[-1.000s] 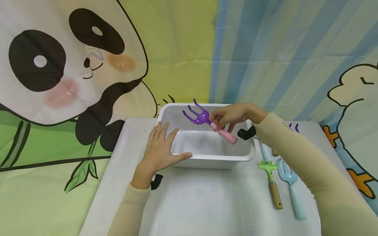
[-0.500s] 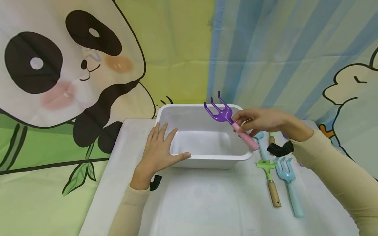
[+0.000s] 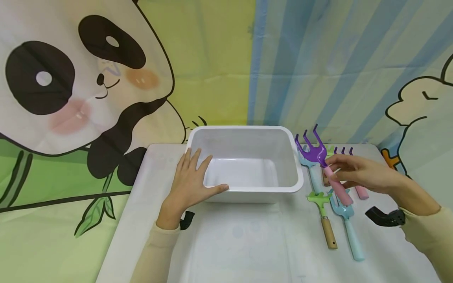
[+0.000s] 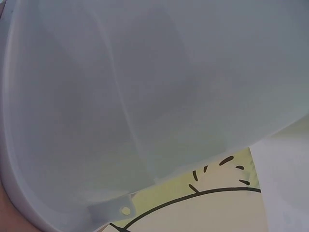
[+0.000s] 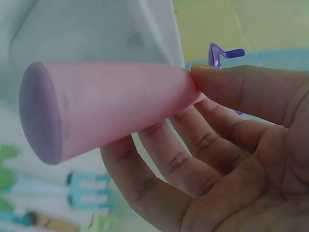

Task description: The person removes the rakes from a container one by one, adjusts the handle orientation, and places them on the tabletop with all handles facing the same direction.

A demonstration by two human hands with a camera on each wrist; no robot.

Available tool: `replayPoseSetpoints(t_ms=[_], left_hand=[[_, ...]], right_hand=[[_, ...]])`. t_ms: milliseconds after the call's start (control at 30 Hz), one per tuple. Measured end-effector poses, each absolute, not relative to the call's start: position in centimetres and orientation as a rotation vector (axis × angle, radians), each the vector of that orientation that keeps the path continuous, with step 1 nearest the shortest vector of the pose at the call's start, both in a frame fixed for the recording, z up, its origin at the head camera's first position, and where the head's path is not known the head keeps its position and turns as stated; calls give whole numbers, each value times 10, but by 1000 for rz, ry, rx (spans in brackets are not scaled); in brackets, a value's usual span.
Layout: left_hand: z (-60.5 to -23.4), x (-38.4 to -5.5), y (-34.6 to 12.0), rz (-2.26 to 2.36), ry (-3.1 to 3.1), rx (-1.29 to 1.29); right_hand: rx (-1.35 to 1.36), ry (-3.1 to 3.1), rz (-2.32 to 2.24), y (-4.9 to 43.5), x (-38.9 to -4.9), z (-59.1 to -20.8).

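Observation:
In the head view, my right hand (image 3: 364, 175) pinches the pink handle of a purple three-pronged hand rake (image 3: 315, 153), prongs pointing up and to the left. It is held over the garden tools right of a white plastic bin (image 3: 247, 189). From the right wrist, the pink handle (image 5: 111, 106) shows between thumb and fingers. My left hand (image 3: 189, 184) rests on the bin's front left corner, fingers spread and thumb along the front rim. The left wrist view is mostly filled by the bin's wall (image 4: 159, 92).
Right of the bin lie a light blue garden fork (image 3: 354, 239), a green rake with a wooden handle (image 3: 328, 232) and another light blue tool (image 3: 314, 179). Partly hidden behind my right hand is a second pink handle (image 3: 361, 192). A printed curtain (image 3: 212, 59) hangs behind the white table (image 3: 240, 243).
My right hand has carried the purple hand rake from above the bin rightward, past its right rim, to over the other tools. The left hand has stayed on the bin.

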State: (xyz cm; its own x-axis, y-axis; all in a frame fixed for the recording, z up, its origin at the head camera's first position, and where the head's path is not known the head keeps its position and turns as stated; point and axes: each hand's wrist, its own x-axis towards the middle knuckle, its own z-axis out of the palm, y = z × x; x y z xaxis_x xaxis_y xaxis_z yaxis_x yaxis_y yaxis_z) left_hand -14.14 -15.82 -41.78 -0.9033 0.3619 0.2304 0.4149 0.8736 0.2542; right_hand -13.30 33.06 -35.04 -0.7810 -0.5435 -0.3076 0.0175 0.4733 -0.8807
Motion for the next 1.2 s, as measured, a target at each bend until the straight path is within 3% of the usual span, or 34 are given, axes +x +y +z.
replayPoseSetpoints(t_ms=[200, 667, 1200], left_hand=[[-418, -141, -159, -441, -2880, -605], [-420, -140, -160, -438, -2875, -592], [-417, -142, -155, -455, -2865, -606]], right_hand=[[-387, 2103, -1433, 383, -102, -389], [177, 2032, -1403, 452, -47, -467], [602, 1944, -1332, 482, -14, -514]])
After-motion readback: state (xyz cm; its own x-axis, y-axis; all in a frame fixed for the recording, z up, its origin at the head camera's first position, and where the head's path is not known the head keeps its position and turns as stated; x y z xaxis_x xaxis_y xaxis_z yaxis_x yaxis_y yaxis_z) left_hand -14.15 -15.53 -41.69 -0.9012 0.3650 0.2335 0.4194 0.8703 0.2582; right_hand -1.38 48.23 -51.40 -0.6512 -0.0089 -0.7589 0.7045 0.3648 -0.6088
